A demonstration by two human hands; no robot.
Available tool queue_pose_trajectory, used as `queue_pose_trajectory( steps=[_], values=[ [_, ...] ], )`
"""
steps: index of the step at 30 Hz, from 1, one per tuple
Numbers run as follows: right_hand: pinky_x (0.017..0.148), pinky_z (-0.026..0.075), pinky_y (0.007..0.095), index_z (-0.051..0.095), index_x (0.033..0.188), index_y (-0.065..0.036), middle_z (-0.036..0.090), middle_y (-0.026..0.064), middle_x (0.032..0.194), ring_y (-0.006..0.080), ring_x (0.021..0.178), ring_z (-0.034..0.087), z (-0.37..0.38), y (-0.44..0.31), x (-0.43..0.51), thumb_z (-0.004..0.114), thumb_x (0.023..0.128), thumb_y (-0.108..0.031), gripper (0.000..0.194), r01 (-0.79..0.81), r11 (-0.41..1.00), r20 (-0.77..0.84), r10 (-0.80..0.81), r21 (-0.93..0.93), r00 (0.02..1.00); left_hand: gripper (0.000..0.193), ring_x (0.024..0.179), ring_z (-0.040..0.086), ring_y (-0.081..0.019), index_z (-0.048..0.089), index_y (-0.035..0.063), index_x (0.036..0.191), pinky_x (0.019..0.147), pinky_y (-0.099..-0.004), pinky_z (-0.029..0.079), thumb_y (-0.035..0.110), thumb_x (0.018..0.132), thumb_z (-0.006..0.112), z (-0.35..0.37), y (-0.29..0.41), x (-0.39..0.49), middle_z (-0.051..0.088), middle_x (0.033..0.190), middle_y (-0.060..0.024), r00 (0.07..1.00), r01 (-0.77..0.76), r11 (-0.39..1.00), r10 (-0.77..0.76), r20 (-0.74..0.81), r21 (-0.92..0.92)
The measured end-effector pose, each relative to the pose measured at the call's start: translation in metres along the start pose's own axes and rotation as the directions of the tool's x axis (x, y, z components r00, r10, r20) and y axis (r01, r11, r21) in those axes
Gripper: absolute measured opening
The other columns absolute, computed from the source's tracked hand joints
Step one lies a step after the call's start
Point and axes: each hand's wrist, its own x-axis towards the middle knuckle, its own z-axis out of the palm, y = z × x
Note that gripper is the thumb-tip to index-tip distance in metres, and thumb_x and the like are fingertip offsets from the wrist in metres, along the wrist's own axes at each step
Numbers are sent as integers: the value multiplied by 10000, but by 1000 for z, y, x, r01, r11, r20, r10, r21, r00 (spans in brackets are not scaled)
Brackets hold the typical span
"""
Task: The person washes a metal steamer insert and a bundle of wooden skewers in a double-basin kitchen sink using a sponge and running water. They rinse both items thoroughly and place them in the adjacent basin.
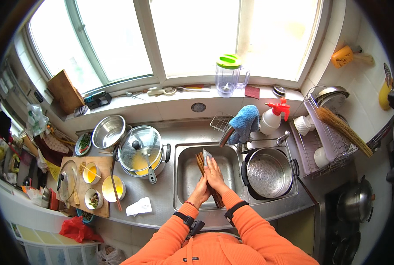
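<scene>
Over the left basin of a stainless steel sink (187,165), a bundle of brown wooden chopsticks (217,199) sits between my two hands. My left hand (198,192) wraps the bundle from the left and below. My right hand (216,175) lies along it with fingers extended, the palm pressed towards the left one. A greyish cloth or pad (206,154) sticks out past the right fingertips, against the chopsticks' far ends. Their near ends show below my wrists, close to the basin's front wall. The palms hide the middle of the bundle.
A faucet (227,135) draped with a blue cloth (245,122) overhangs the basin. A perforated steamer pot (269,172) fills the right basin. Leftward stand a glass-lidded pot (140,152) and a cutting board (106,198) bearing bowls. Behind are a spray bottle (270,122) and dish rack (303,155).
</scene>
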Motion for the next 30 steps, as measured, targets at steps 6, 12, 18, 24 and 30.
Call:
queue_pose_trajectory(
  steps=[6,12,18,24,30],
  values=[
    [1092,296,440,265,1494,-159,284,212,1496,407,1332,343,10,18,-34,500,932,-427,666,104,993,2,-104,50,995,517,1193,499,-257,454,93,1333,1062,-420,366,469,1022,282,0,29,-5,531,1296,-83,980,-80,972,118,161,-221],
    [846,476,383,542,1134,-24,634,178,1043,323,974,621,-1,23,-33,608,898,-202,303,-56,954,-281,143,295,949,297,1093,553,-193,518,53,1226,981,-364,432,223,983,513,9,31,1,591,1174,-52,993,-64,994,55,104,87],
    [807,489,330,541,1137,8,644,93,1018,178,920,608,-24,13,-24,585,944,-191,280,-64,748,-210,266,661,941,387,1037,573,-186,504,63,1247,939,-359,457,228,917,621,17,33,-7,567,1185,-38,979,-121,861,184,-82,494],
    [785,483,278,561,1110,-24,620,24,984,114,864,582,-32,0,-29,537,987,-238,248,-148,381,57,241,913,969,379,1059,617,-219,581,65,1196,927,-389,503,295,902,650,10,27,-11,645,1140,-76,971,207,973,-191,143,-105],
    [817,469,470,563,1136,-43,600,187,1096,402,980,577,-25,-4,-24,570,921,-260,306,-223,972,-225,201,-75,953,327,974,641,-224,551,53,1199,848,-366,546,128,894,645,2,16,-2,639,1095,-82,994,100,994,-98,54,-41]
  ],
)
